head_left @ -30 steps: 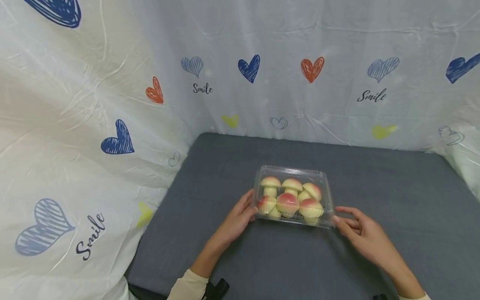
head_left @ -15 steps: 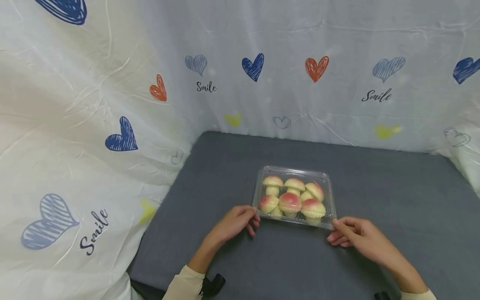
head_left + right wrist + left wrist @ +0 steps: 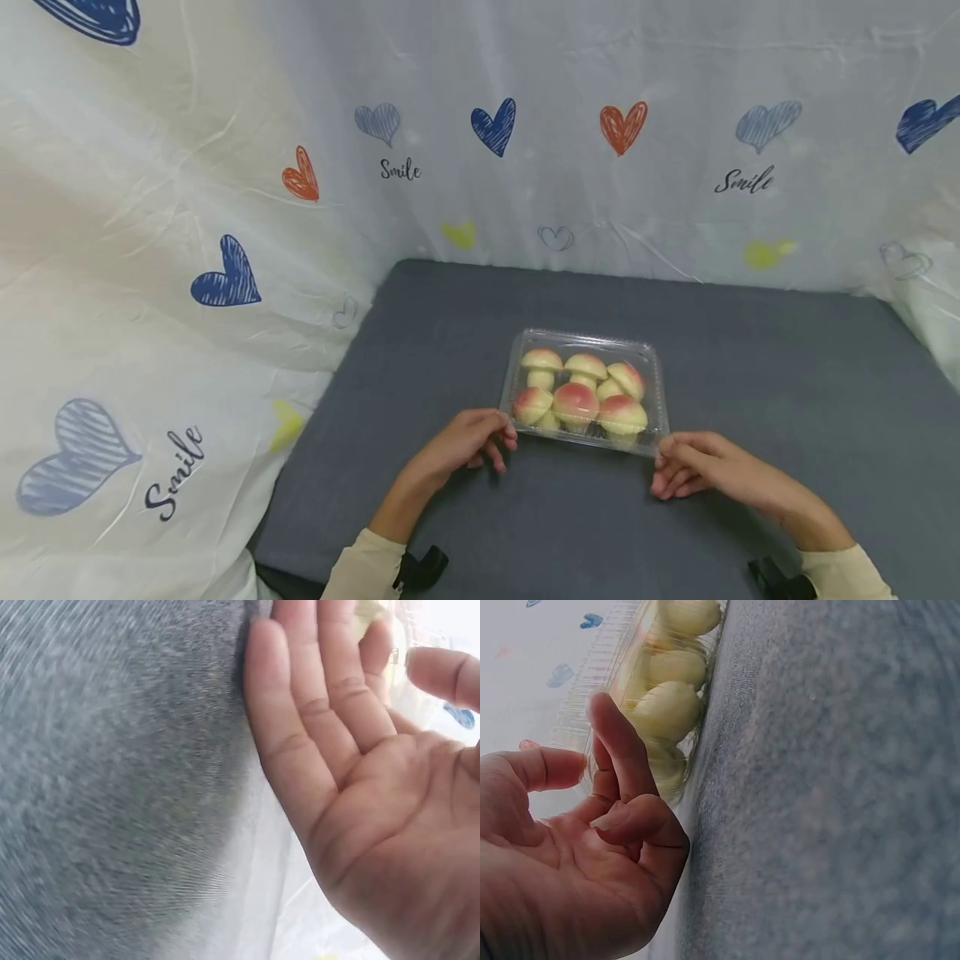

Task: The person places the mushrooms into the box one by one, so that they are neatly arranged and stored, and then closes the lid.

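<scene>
A clear plastic clamshell box (image 3: 585, 343) lies on the grey cloth, lid down over its contents. Inside are two rows of mushroom-shaped pieces (image 3: 576, 400), cream with pink caps. My left hand (image 3: 461, 442) is at the box's near left corner; in the left wrist view, its thumb and index finger meet at the rim while the other fingers bend loosely. At the near right corner, my right hand (image 3: 712, 467) pinches the edge between thumb and index finger. Its other fingers (image 3: 289, 742) extend low along the cloth in the right wrist view.
Grey cloth (image 3: 465, 333) covers the table. A white curtain (image 3: 675, 50) printed with hearts and "Smile" hangs behind it and along the left side. Dark wrist-worn devices (image 3: 423, 568) sit at both cream sleeves.
Both hands have shifted from the box's left and right sides to its near corners, with thumb and index finger now at the edge. The box has stayed in place.
</scene>
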Motion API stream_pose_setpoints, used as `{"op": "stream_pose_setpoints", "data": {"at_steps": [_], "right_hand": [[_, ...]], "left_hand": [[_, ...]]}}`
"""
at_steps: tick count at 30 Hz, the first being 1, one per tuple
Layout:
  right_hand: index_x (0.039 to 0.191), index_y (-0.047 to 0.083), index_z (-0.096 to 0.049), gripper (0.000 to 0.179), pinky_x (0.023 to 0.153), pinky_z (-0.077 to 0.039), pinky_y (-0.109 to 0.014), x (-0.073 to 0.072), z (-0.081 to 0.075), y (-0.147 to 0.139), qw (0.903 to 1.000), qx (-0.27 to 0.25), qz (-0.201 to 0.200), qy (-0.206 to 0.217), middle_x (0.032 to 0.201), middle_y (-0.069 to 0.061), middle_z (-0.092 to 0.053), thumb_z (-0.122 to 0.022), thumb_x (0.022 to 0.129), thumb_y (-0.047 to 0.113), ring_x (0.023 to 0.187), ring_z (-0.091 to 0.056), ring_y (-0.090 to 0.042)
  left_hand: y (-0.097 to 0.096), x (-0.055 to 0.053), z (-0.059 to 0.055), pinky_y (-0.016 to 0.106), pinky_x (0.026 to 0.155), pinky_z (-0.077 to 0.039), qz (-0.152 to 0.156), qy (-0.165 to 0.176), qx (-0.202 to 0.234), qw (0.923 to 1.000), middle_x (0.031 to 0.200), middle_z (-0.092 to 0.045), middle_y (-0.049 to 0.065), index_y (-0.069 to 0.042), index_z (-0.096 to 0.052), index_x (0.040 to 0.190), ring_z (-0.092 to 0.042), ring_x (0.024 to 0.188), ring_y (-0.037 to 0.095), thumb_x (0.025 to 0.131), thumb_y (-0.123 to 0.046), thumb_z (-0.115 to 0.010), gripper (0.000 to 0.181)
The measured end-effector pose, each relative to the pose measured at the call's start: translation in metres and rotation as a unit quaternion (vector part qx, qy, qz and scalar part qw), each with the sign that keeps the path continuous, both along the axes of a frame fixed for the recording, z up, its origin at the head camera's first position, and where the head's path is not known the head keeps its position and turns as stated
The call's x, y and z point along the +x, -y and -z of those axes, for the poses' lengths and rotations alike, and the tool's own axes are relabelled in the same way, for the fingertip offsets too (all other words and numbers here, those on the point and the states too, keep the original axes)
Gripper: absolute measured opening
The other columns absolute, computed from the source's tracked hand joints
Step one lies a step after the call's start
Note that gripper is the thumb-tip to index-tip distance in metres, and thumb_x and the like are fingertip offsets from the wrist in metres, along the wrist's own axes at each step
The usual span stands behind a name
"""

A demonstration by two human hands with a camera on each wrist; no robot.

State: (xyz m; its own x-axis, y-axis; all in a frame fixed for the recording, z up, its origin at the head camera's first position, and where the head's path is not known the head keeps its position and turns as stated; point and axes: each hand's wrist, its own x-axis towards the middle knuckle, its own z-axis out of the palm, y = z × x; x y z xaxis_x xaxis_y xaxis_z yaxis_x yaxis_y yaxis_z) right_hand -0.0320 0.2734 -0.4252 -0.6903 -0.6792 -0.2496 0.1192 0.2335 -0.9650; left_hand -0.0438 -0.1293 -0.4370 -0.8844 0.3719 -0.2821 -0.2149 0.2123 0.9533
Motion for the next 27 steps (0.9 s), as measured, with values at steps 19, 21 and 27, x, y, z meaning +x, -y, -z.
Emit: {"op": "stream_pose_setpoints", "data": {"at_steps": [19, 21, 27], "right_hand": [[0.101, -0.006, -0.046, 0.027, 0.082, -0.062, -0.041, -0.014, 0.009, 0.006, 0.9983, -0.024, 0.04, 0.033, 0.088, -0.01, -0.06, -0.037, 0.115, 0.016, 0.099, -0.075, -0.031], [0.1, -0.005, -0.046, 0.027, 0.081, -0.062, -0.041, -0.014, 0.01, 0.006, 0.9979, -0.027, 0.046, 0.038, 0.085, -0.009, -0.058, -0.037, 0.115, 0.016, 0.098, -0.075, -0.03], [0.098, -0.004, -0.046, 0.031, 0.08, -0.062, -0.042, -0.011, 0.017, 0.003, 0.997, -0.029, 0.063, 0.035, 0.085, -0.011, -0.061, -0.038, 0.117, 0.02, 0.097, -0.075, -0.031]], "left_hand": [[-0.007, -0.006, 0.008, 0.021, 0.047, -0.037, -0.013, 0.07, 0.112, 0.9912, 0.092, -0.06, 0.003, -0.01, -0.059, 0.099, -0.058, 0.061, 0.012, 0.111, -0.019, -0.041, 0.024], [-0.009, -0.005, 0.008, 0.021, 0.048, -0.038, -0.013, 0.071, 0.116, 0.9906, 0.092, -0.06, 0.003, -0.01, -0.059, 0.1, -0.057, 0.061, 0.012, 0.112, -0.019, -0.041, 0.024], [-0.014, -0.004, 0.01, 0.021, 0.048, -0.038, -0.003, 0.066, 0.119, 0.9907, 0.094, -0.06, 0.003, -0.008, -0.057, 0.102, -0.059, 0.062, 0.011, 0.114, -0.022, -0.04, 0.025]]}}
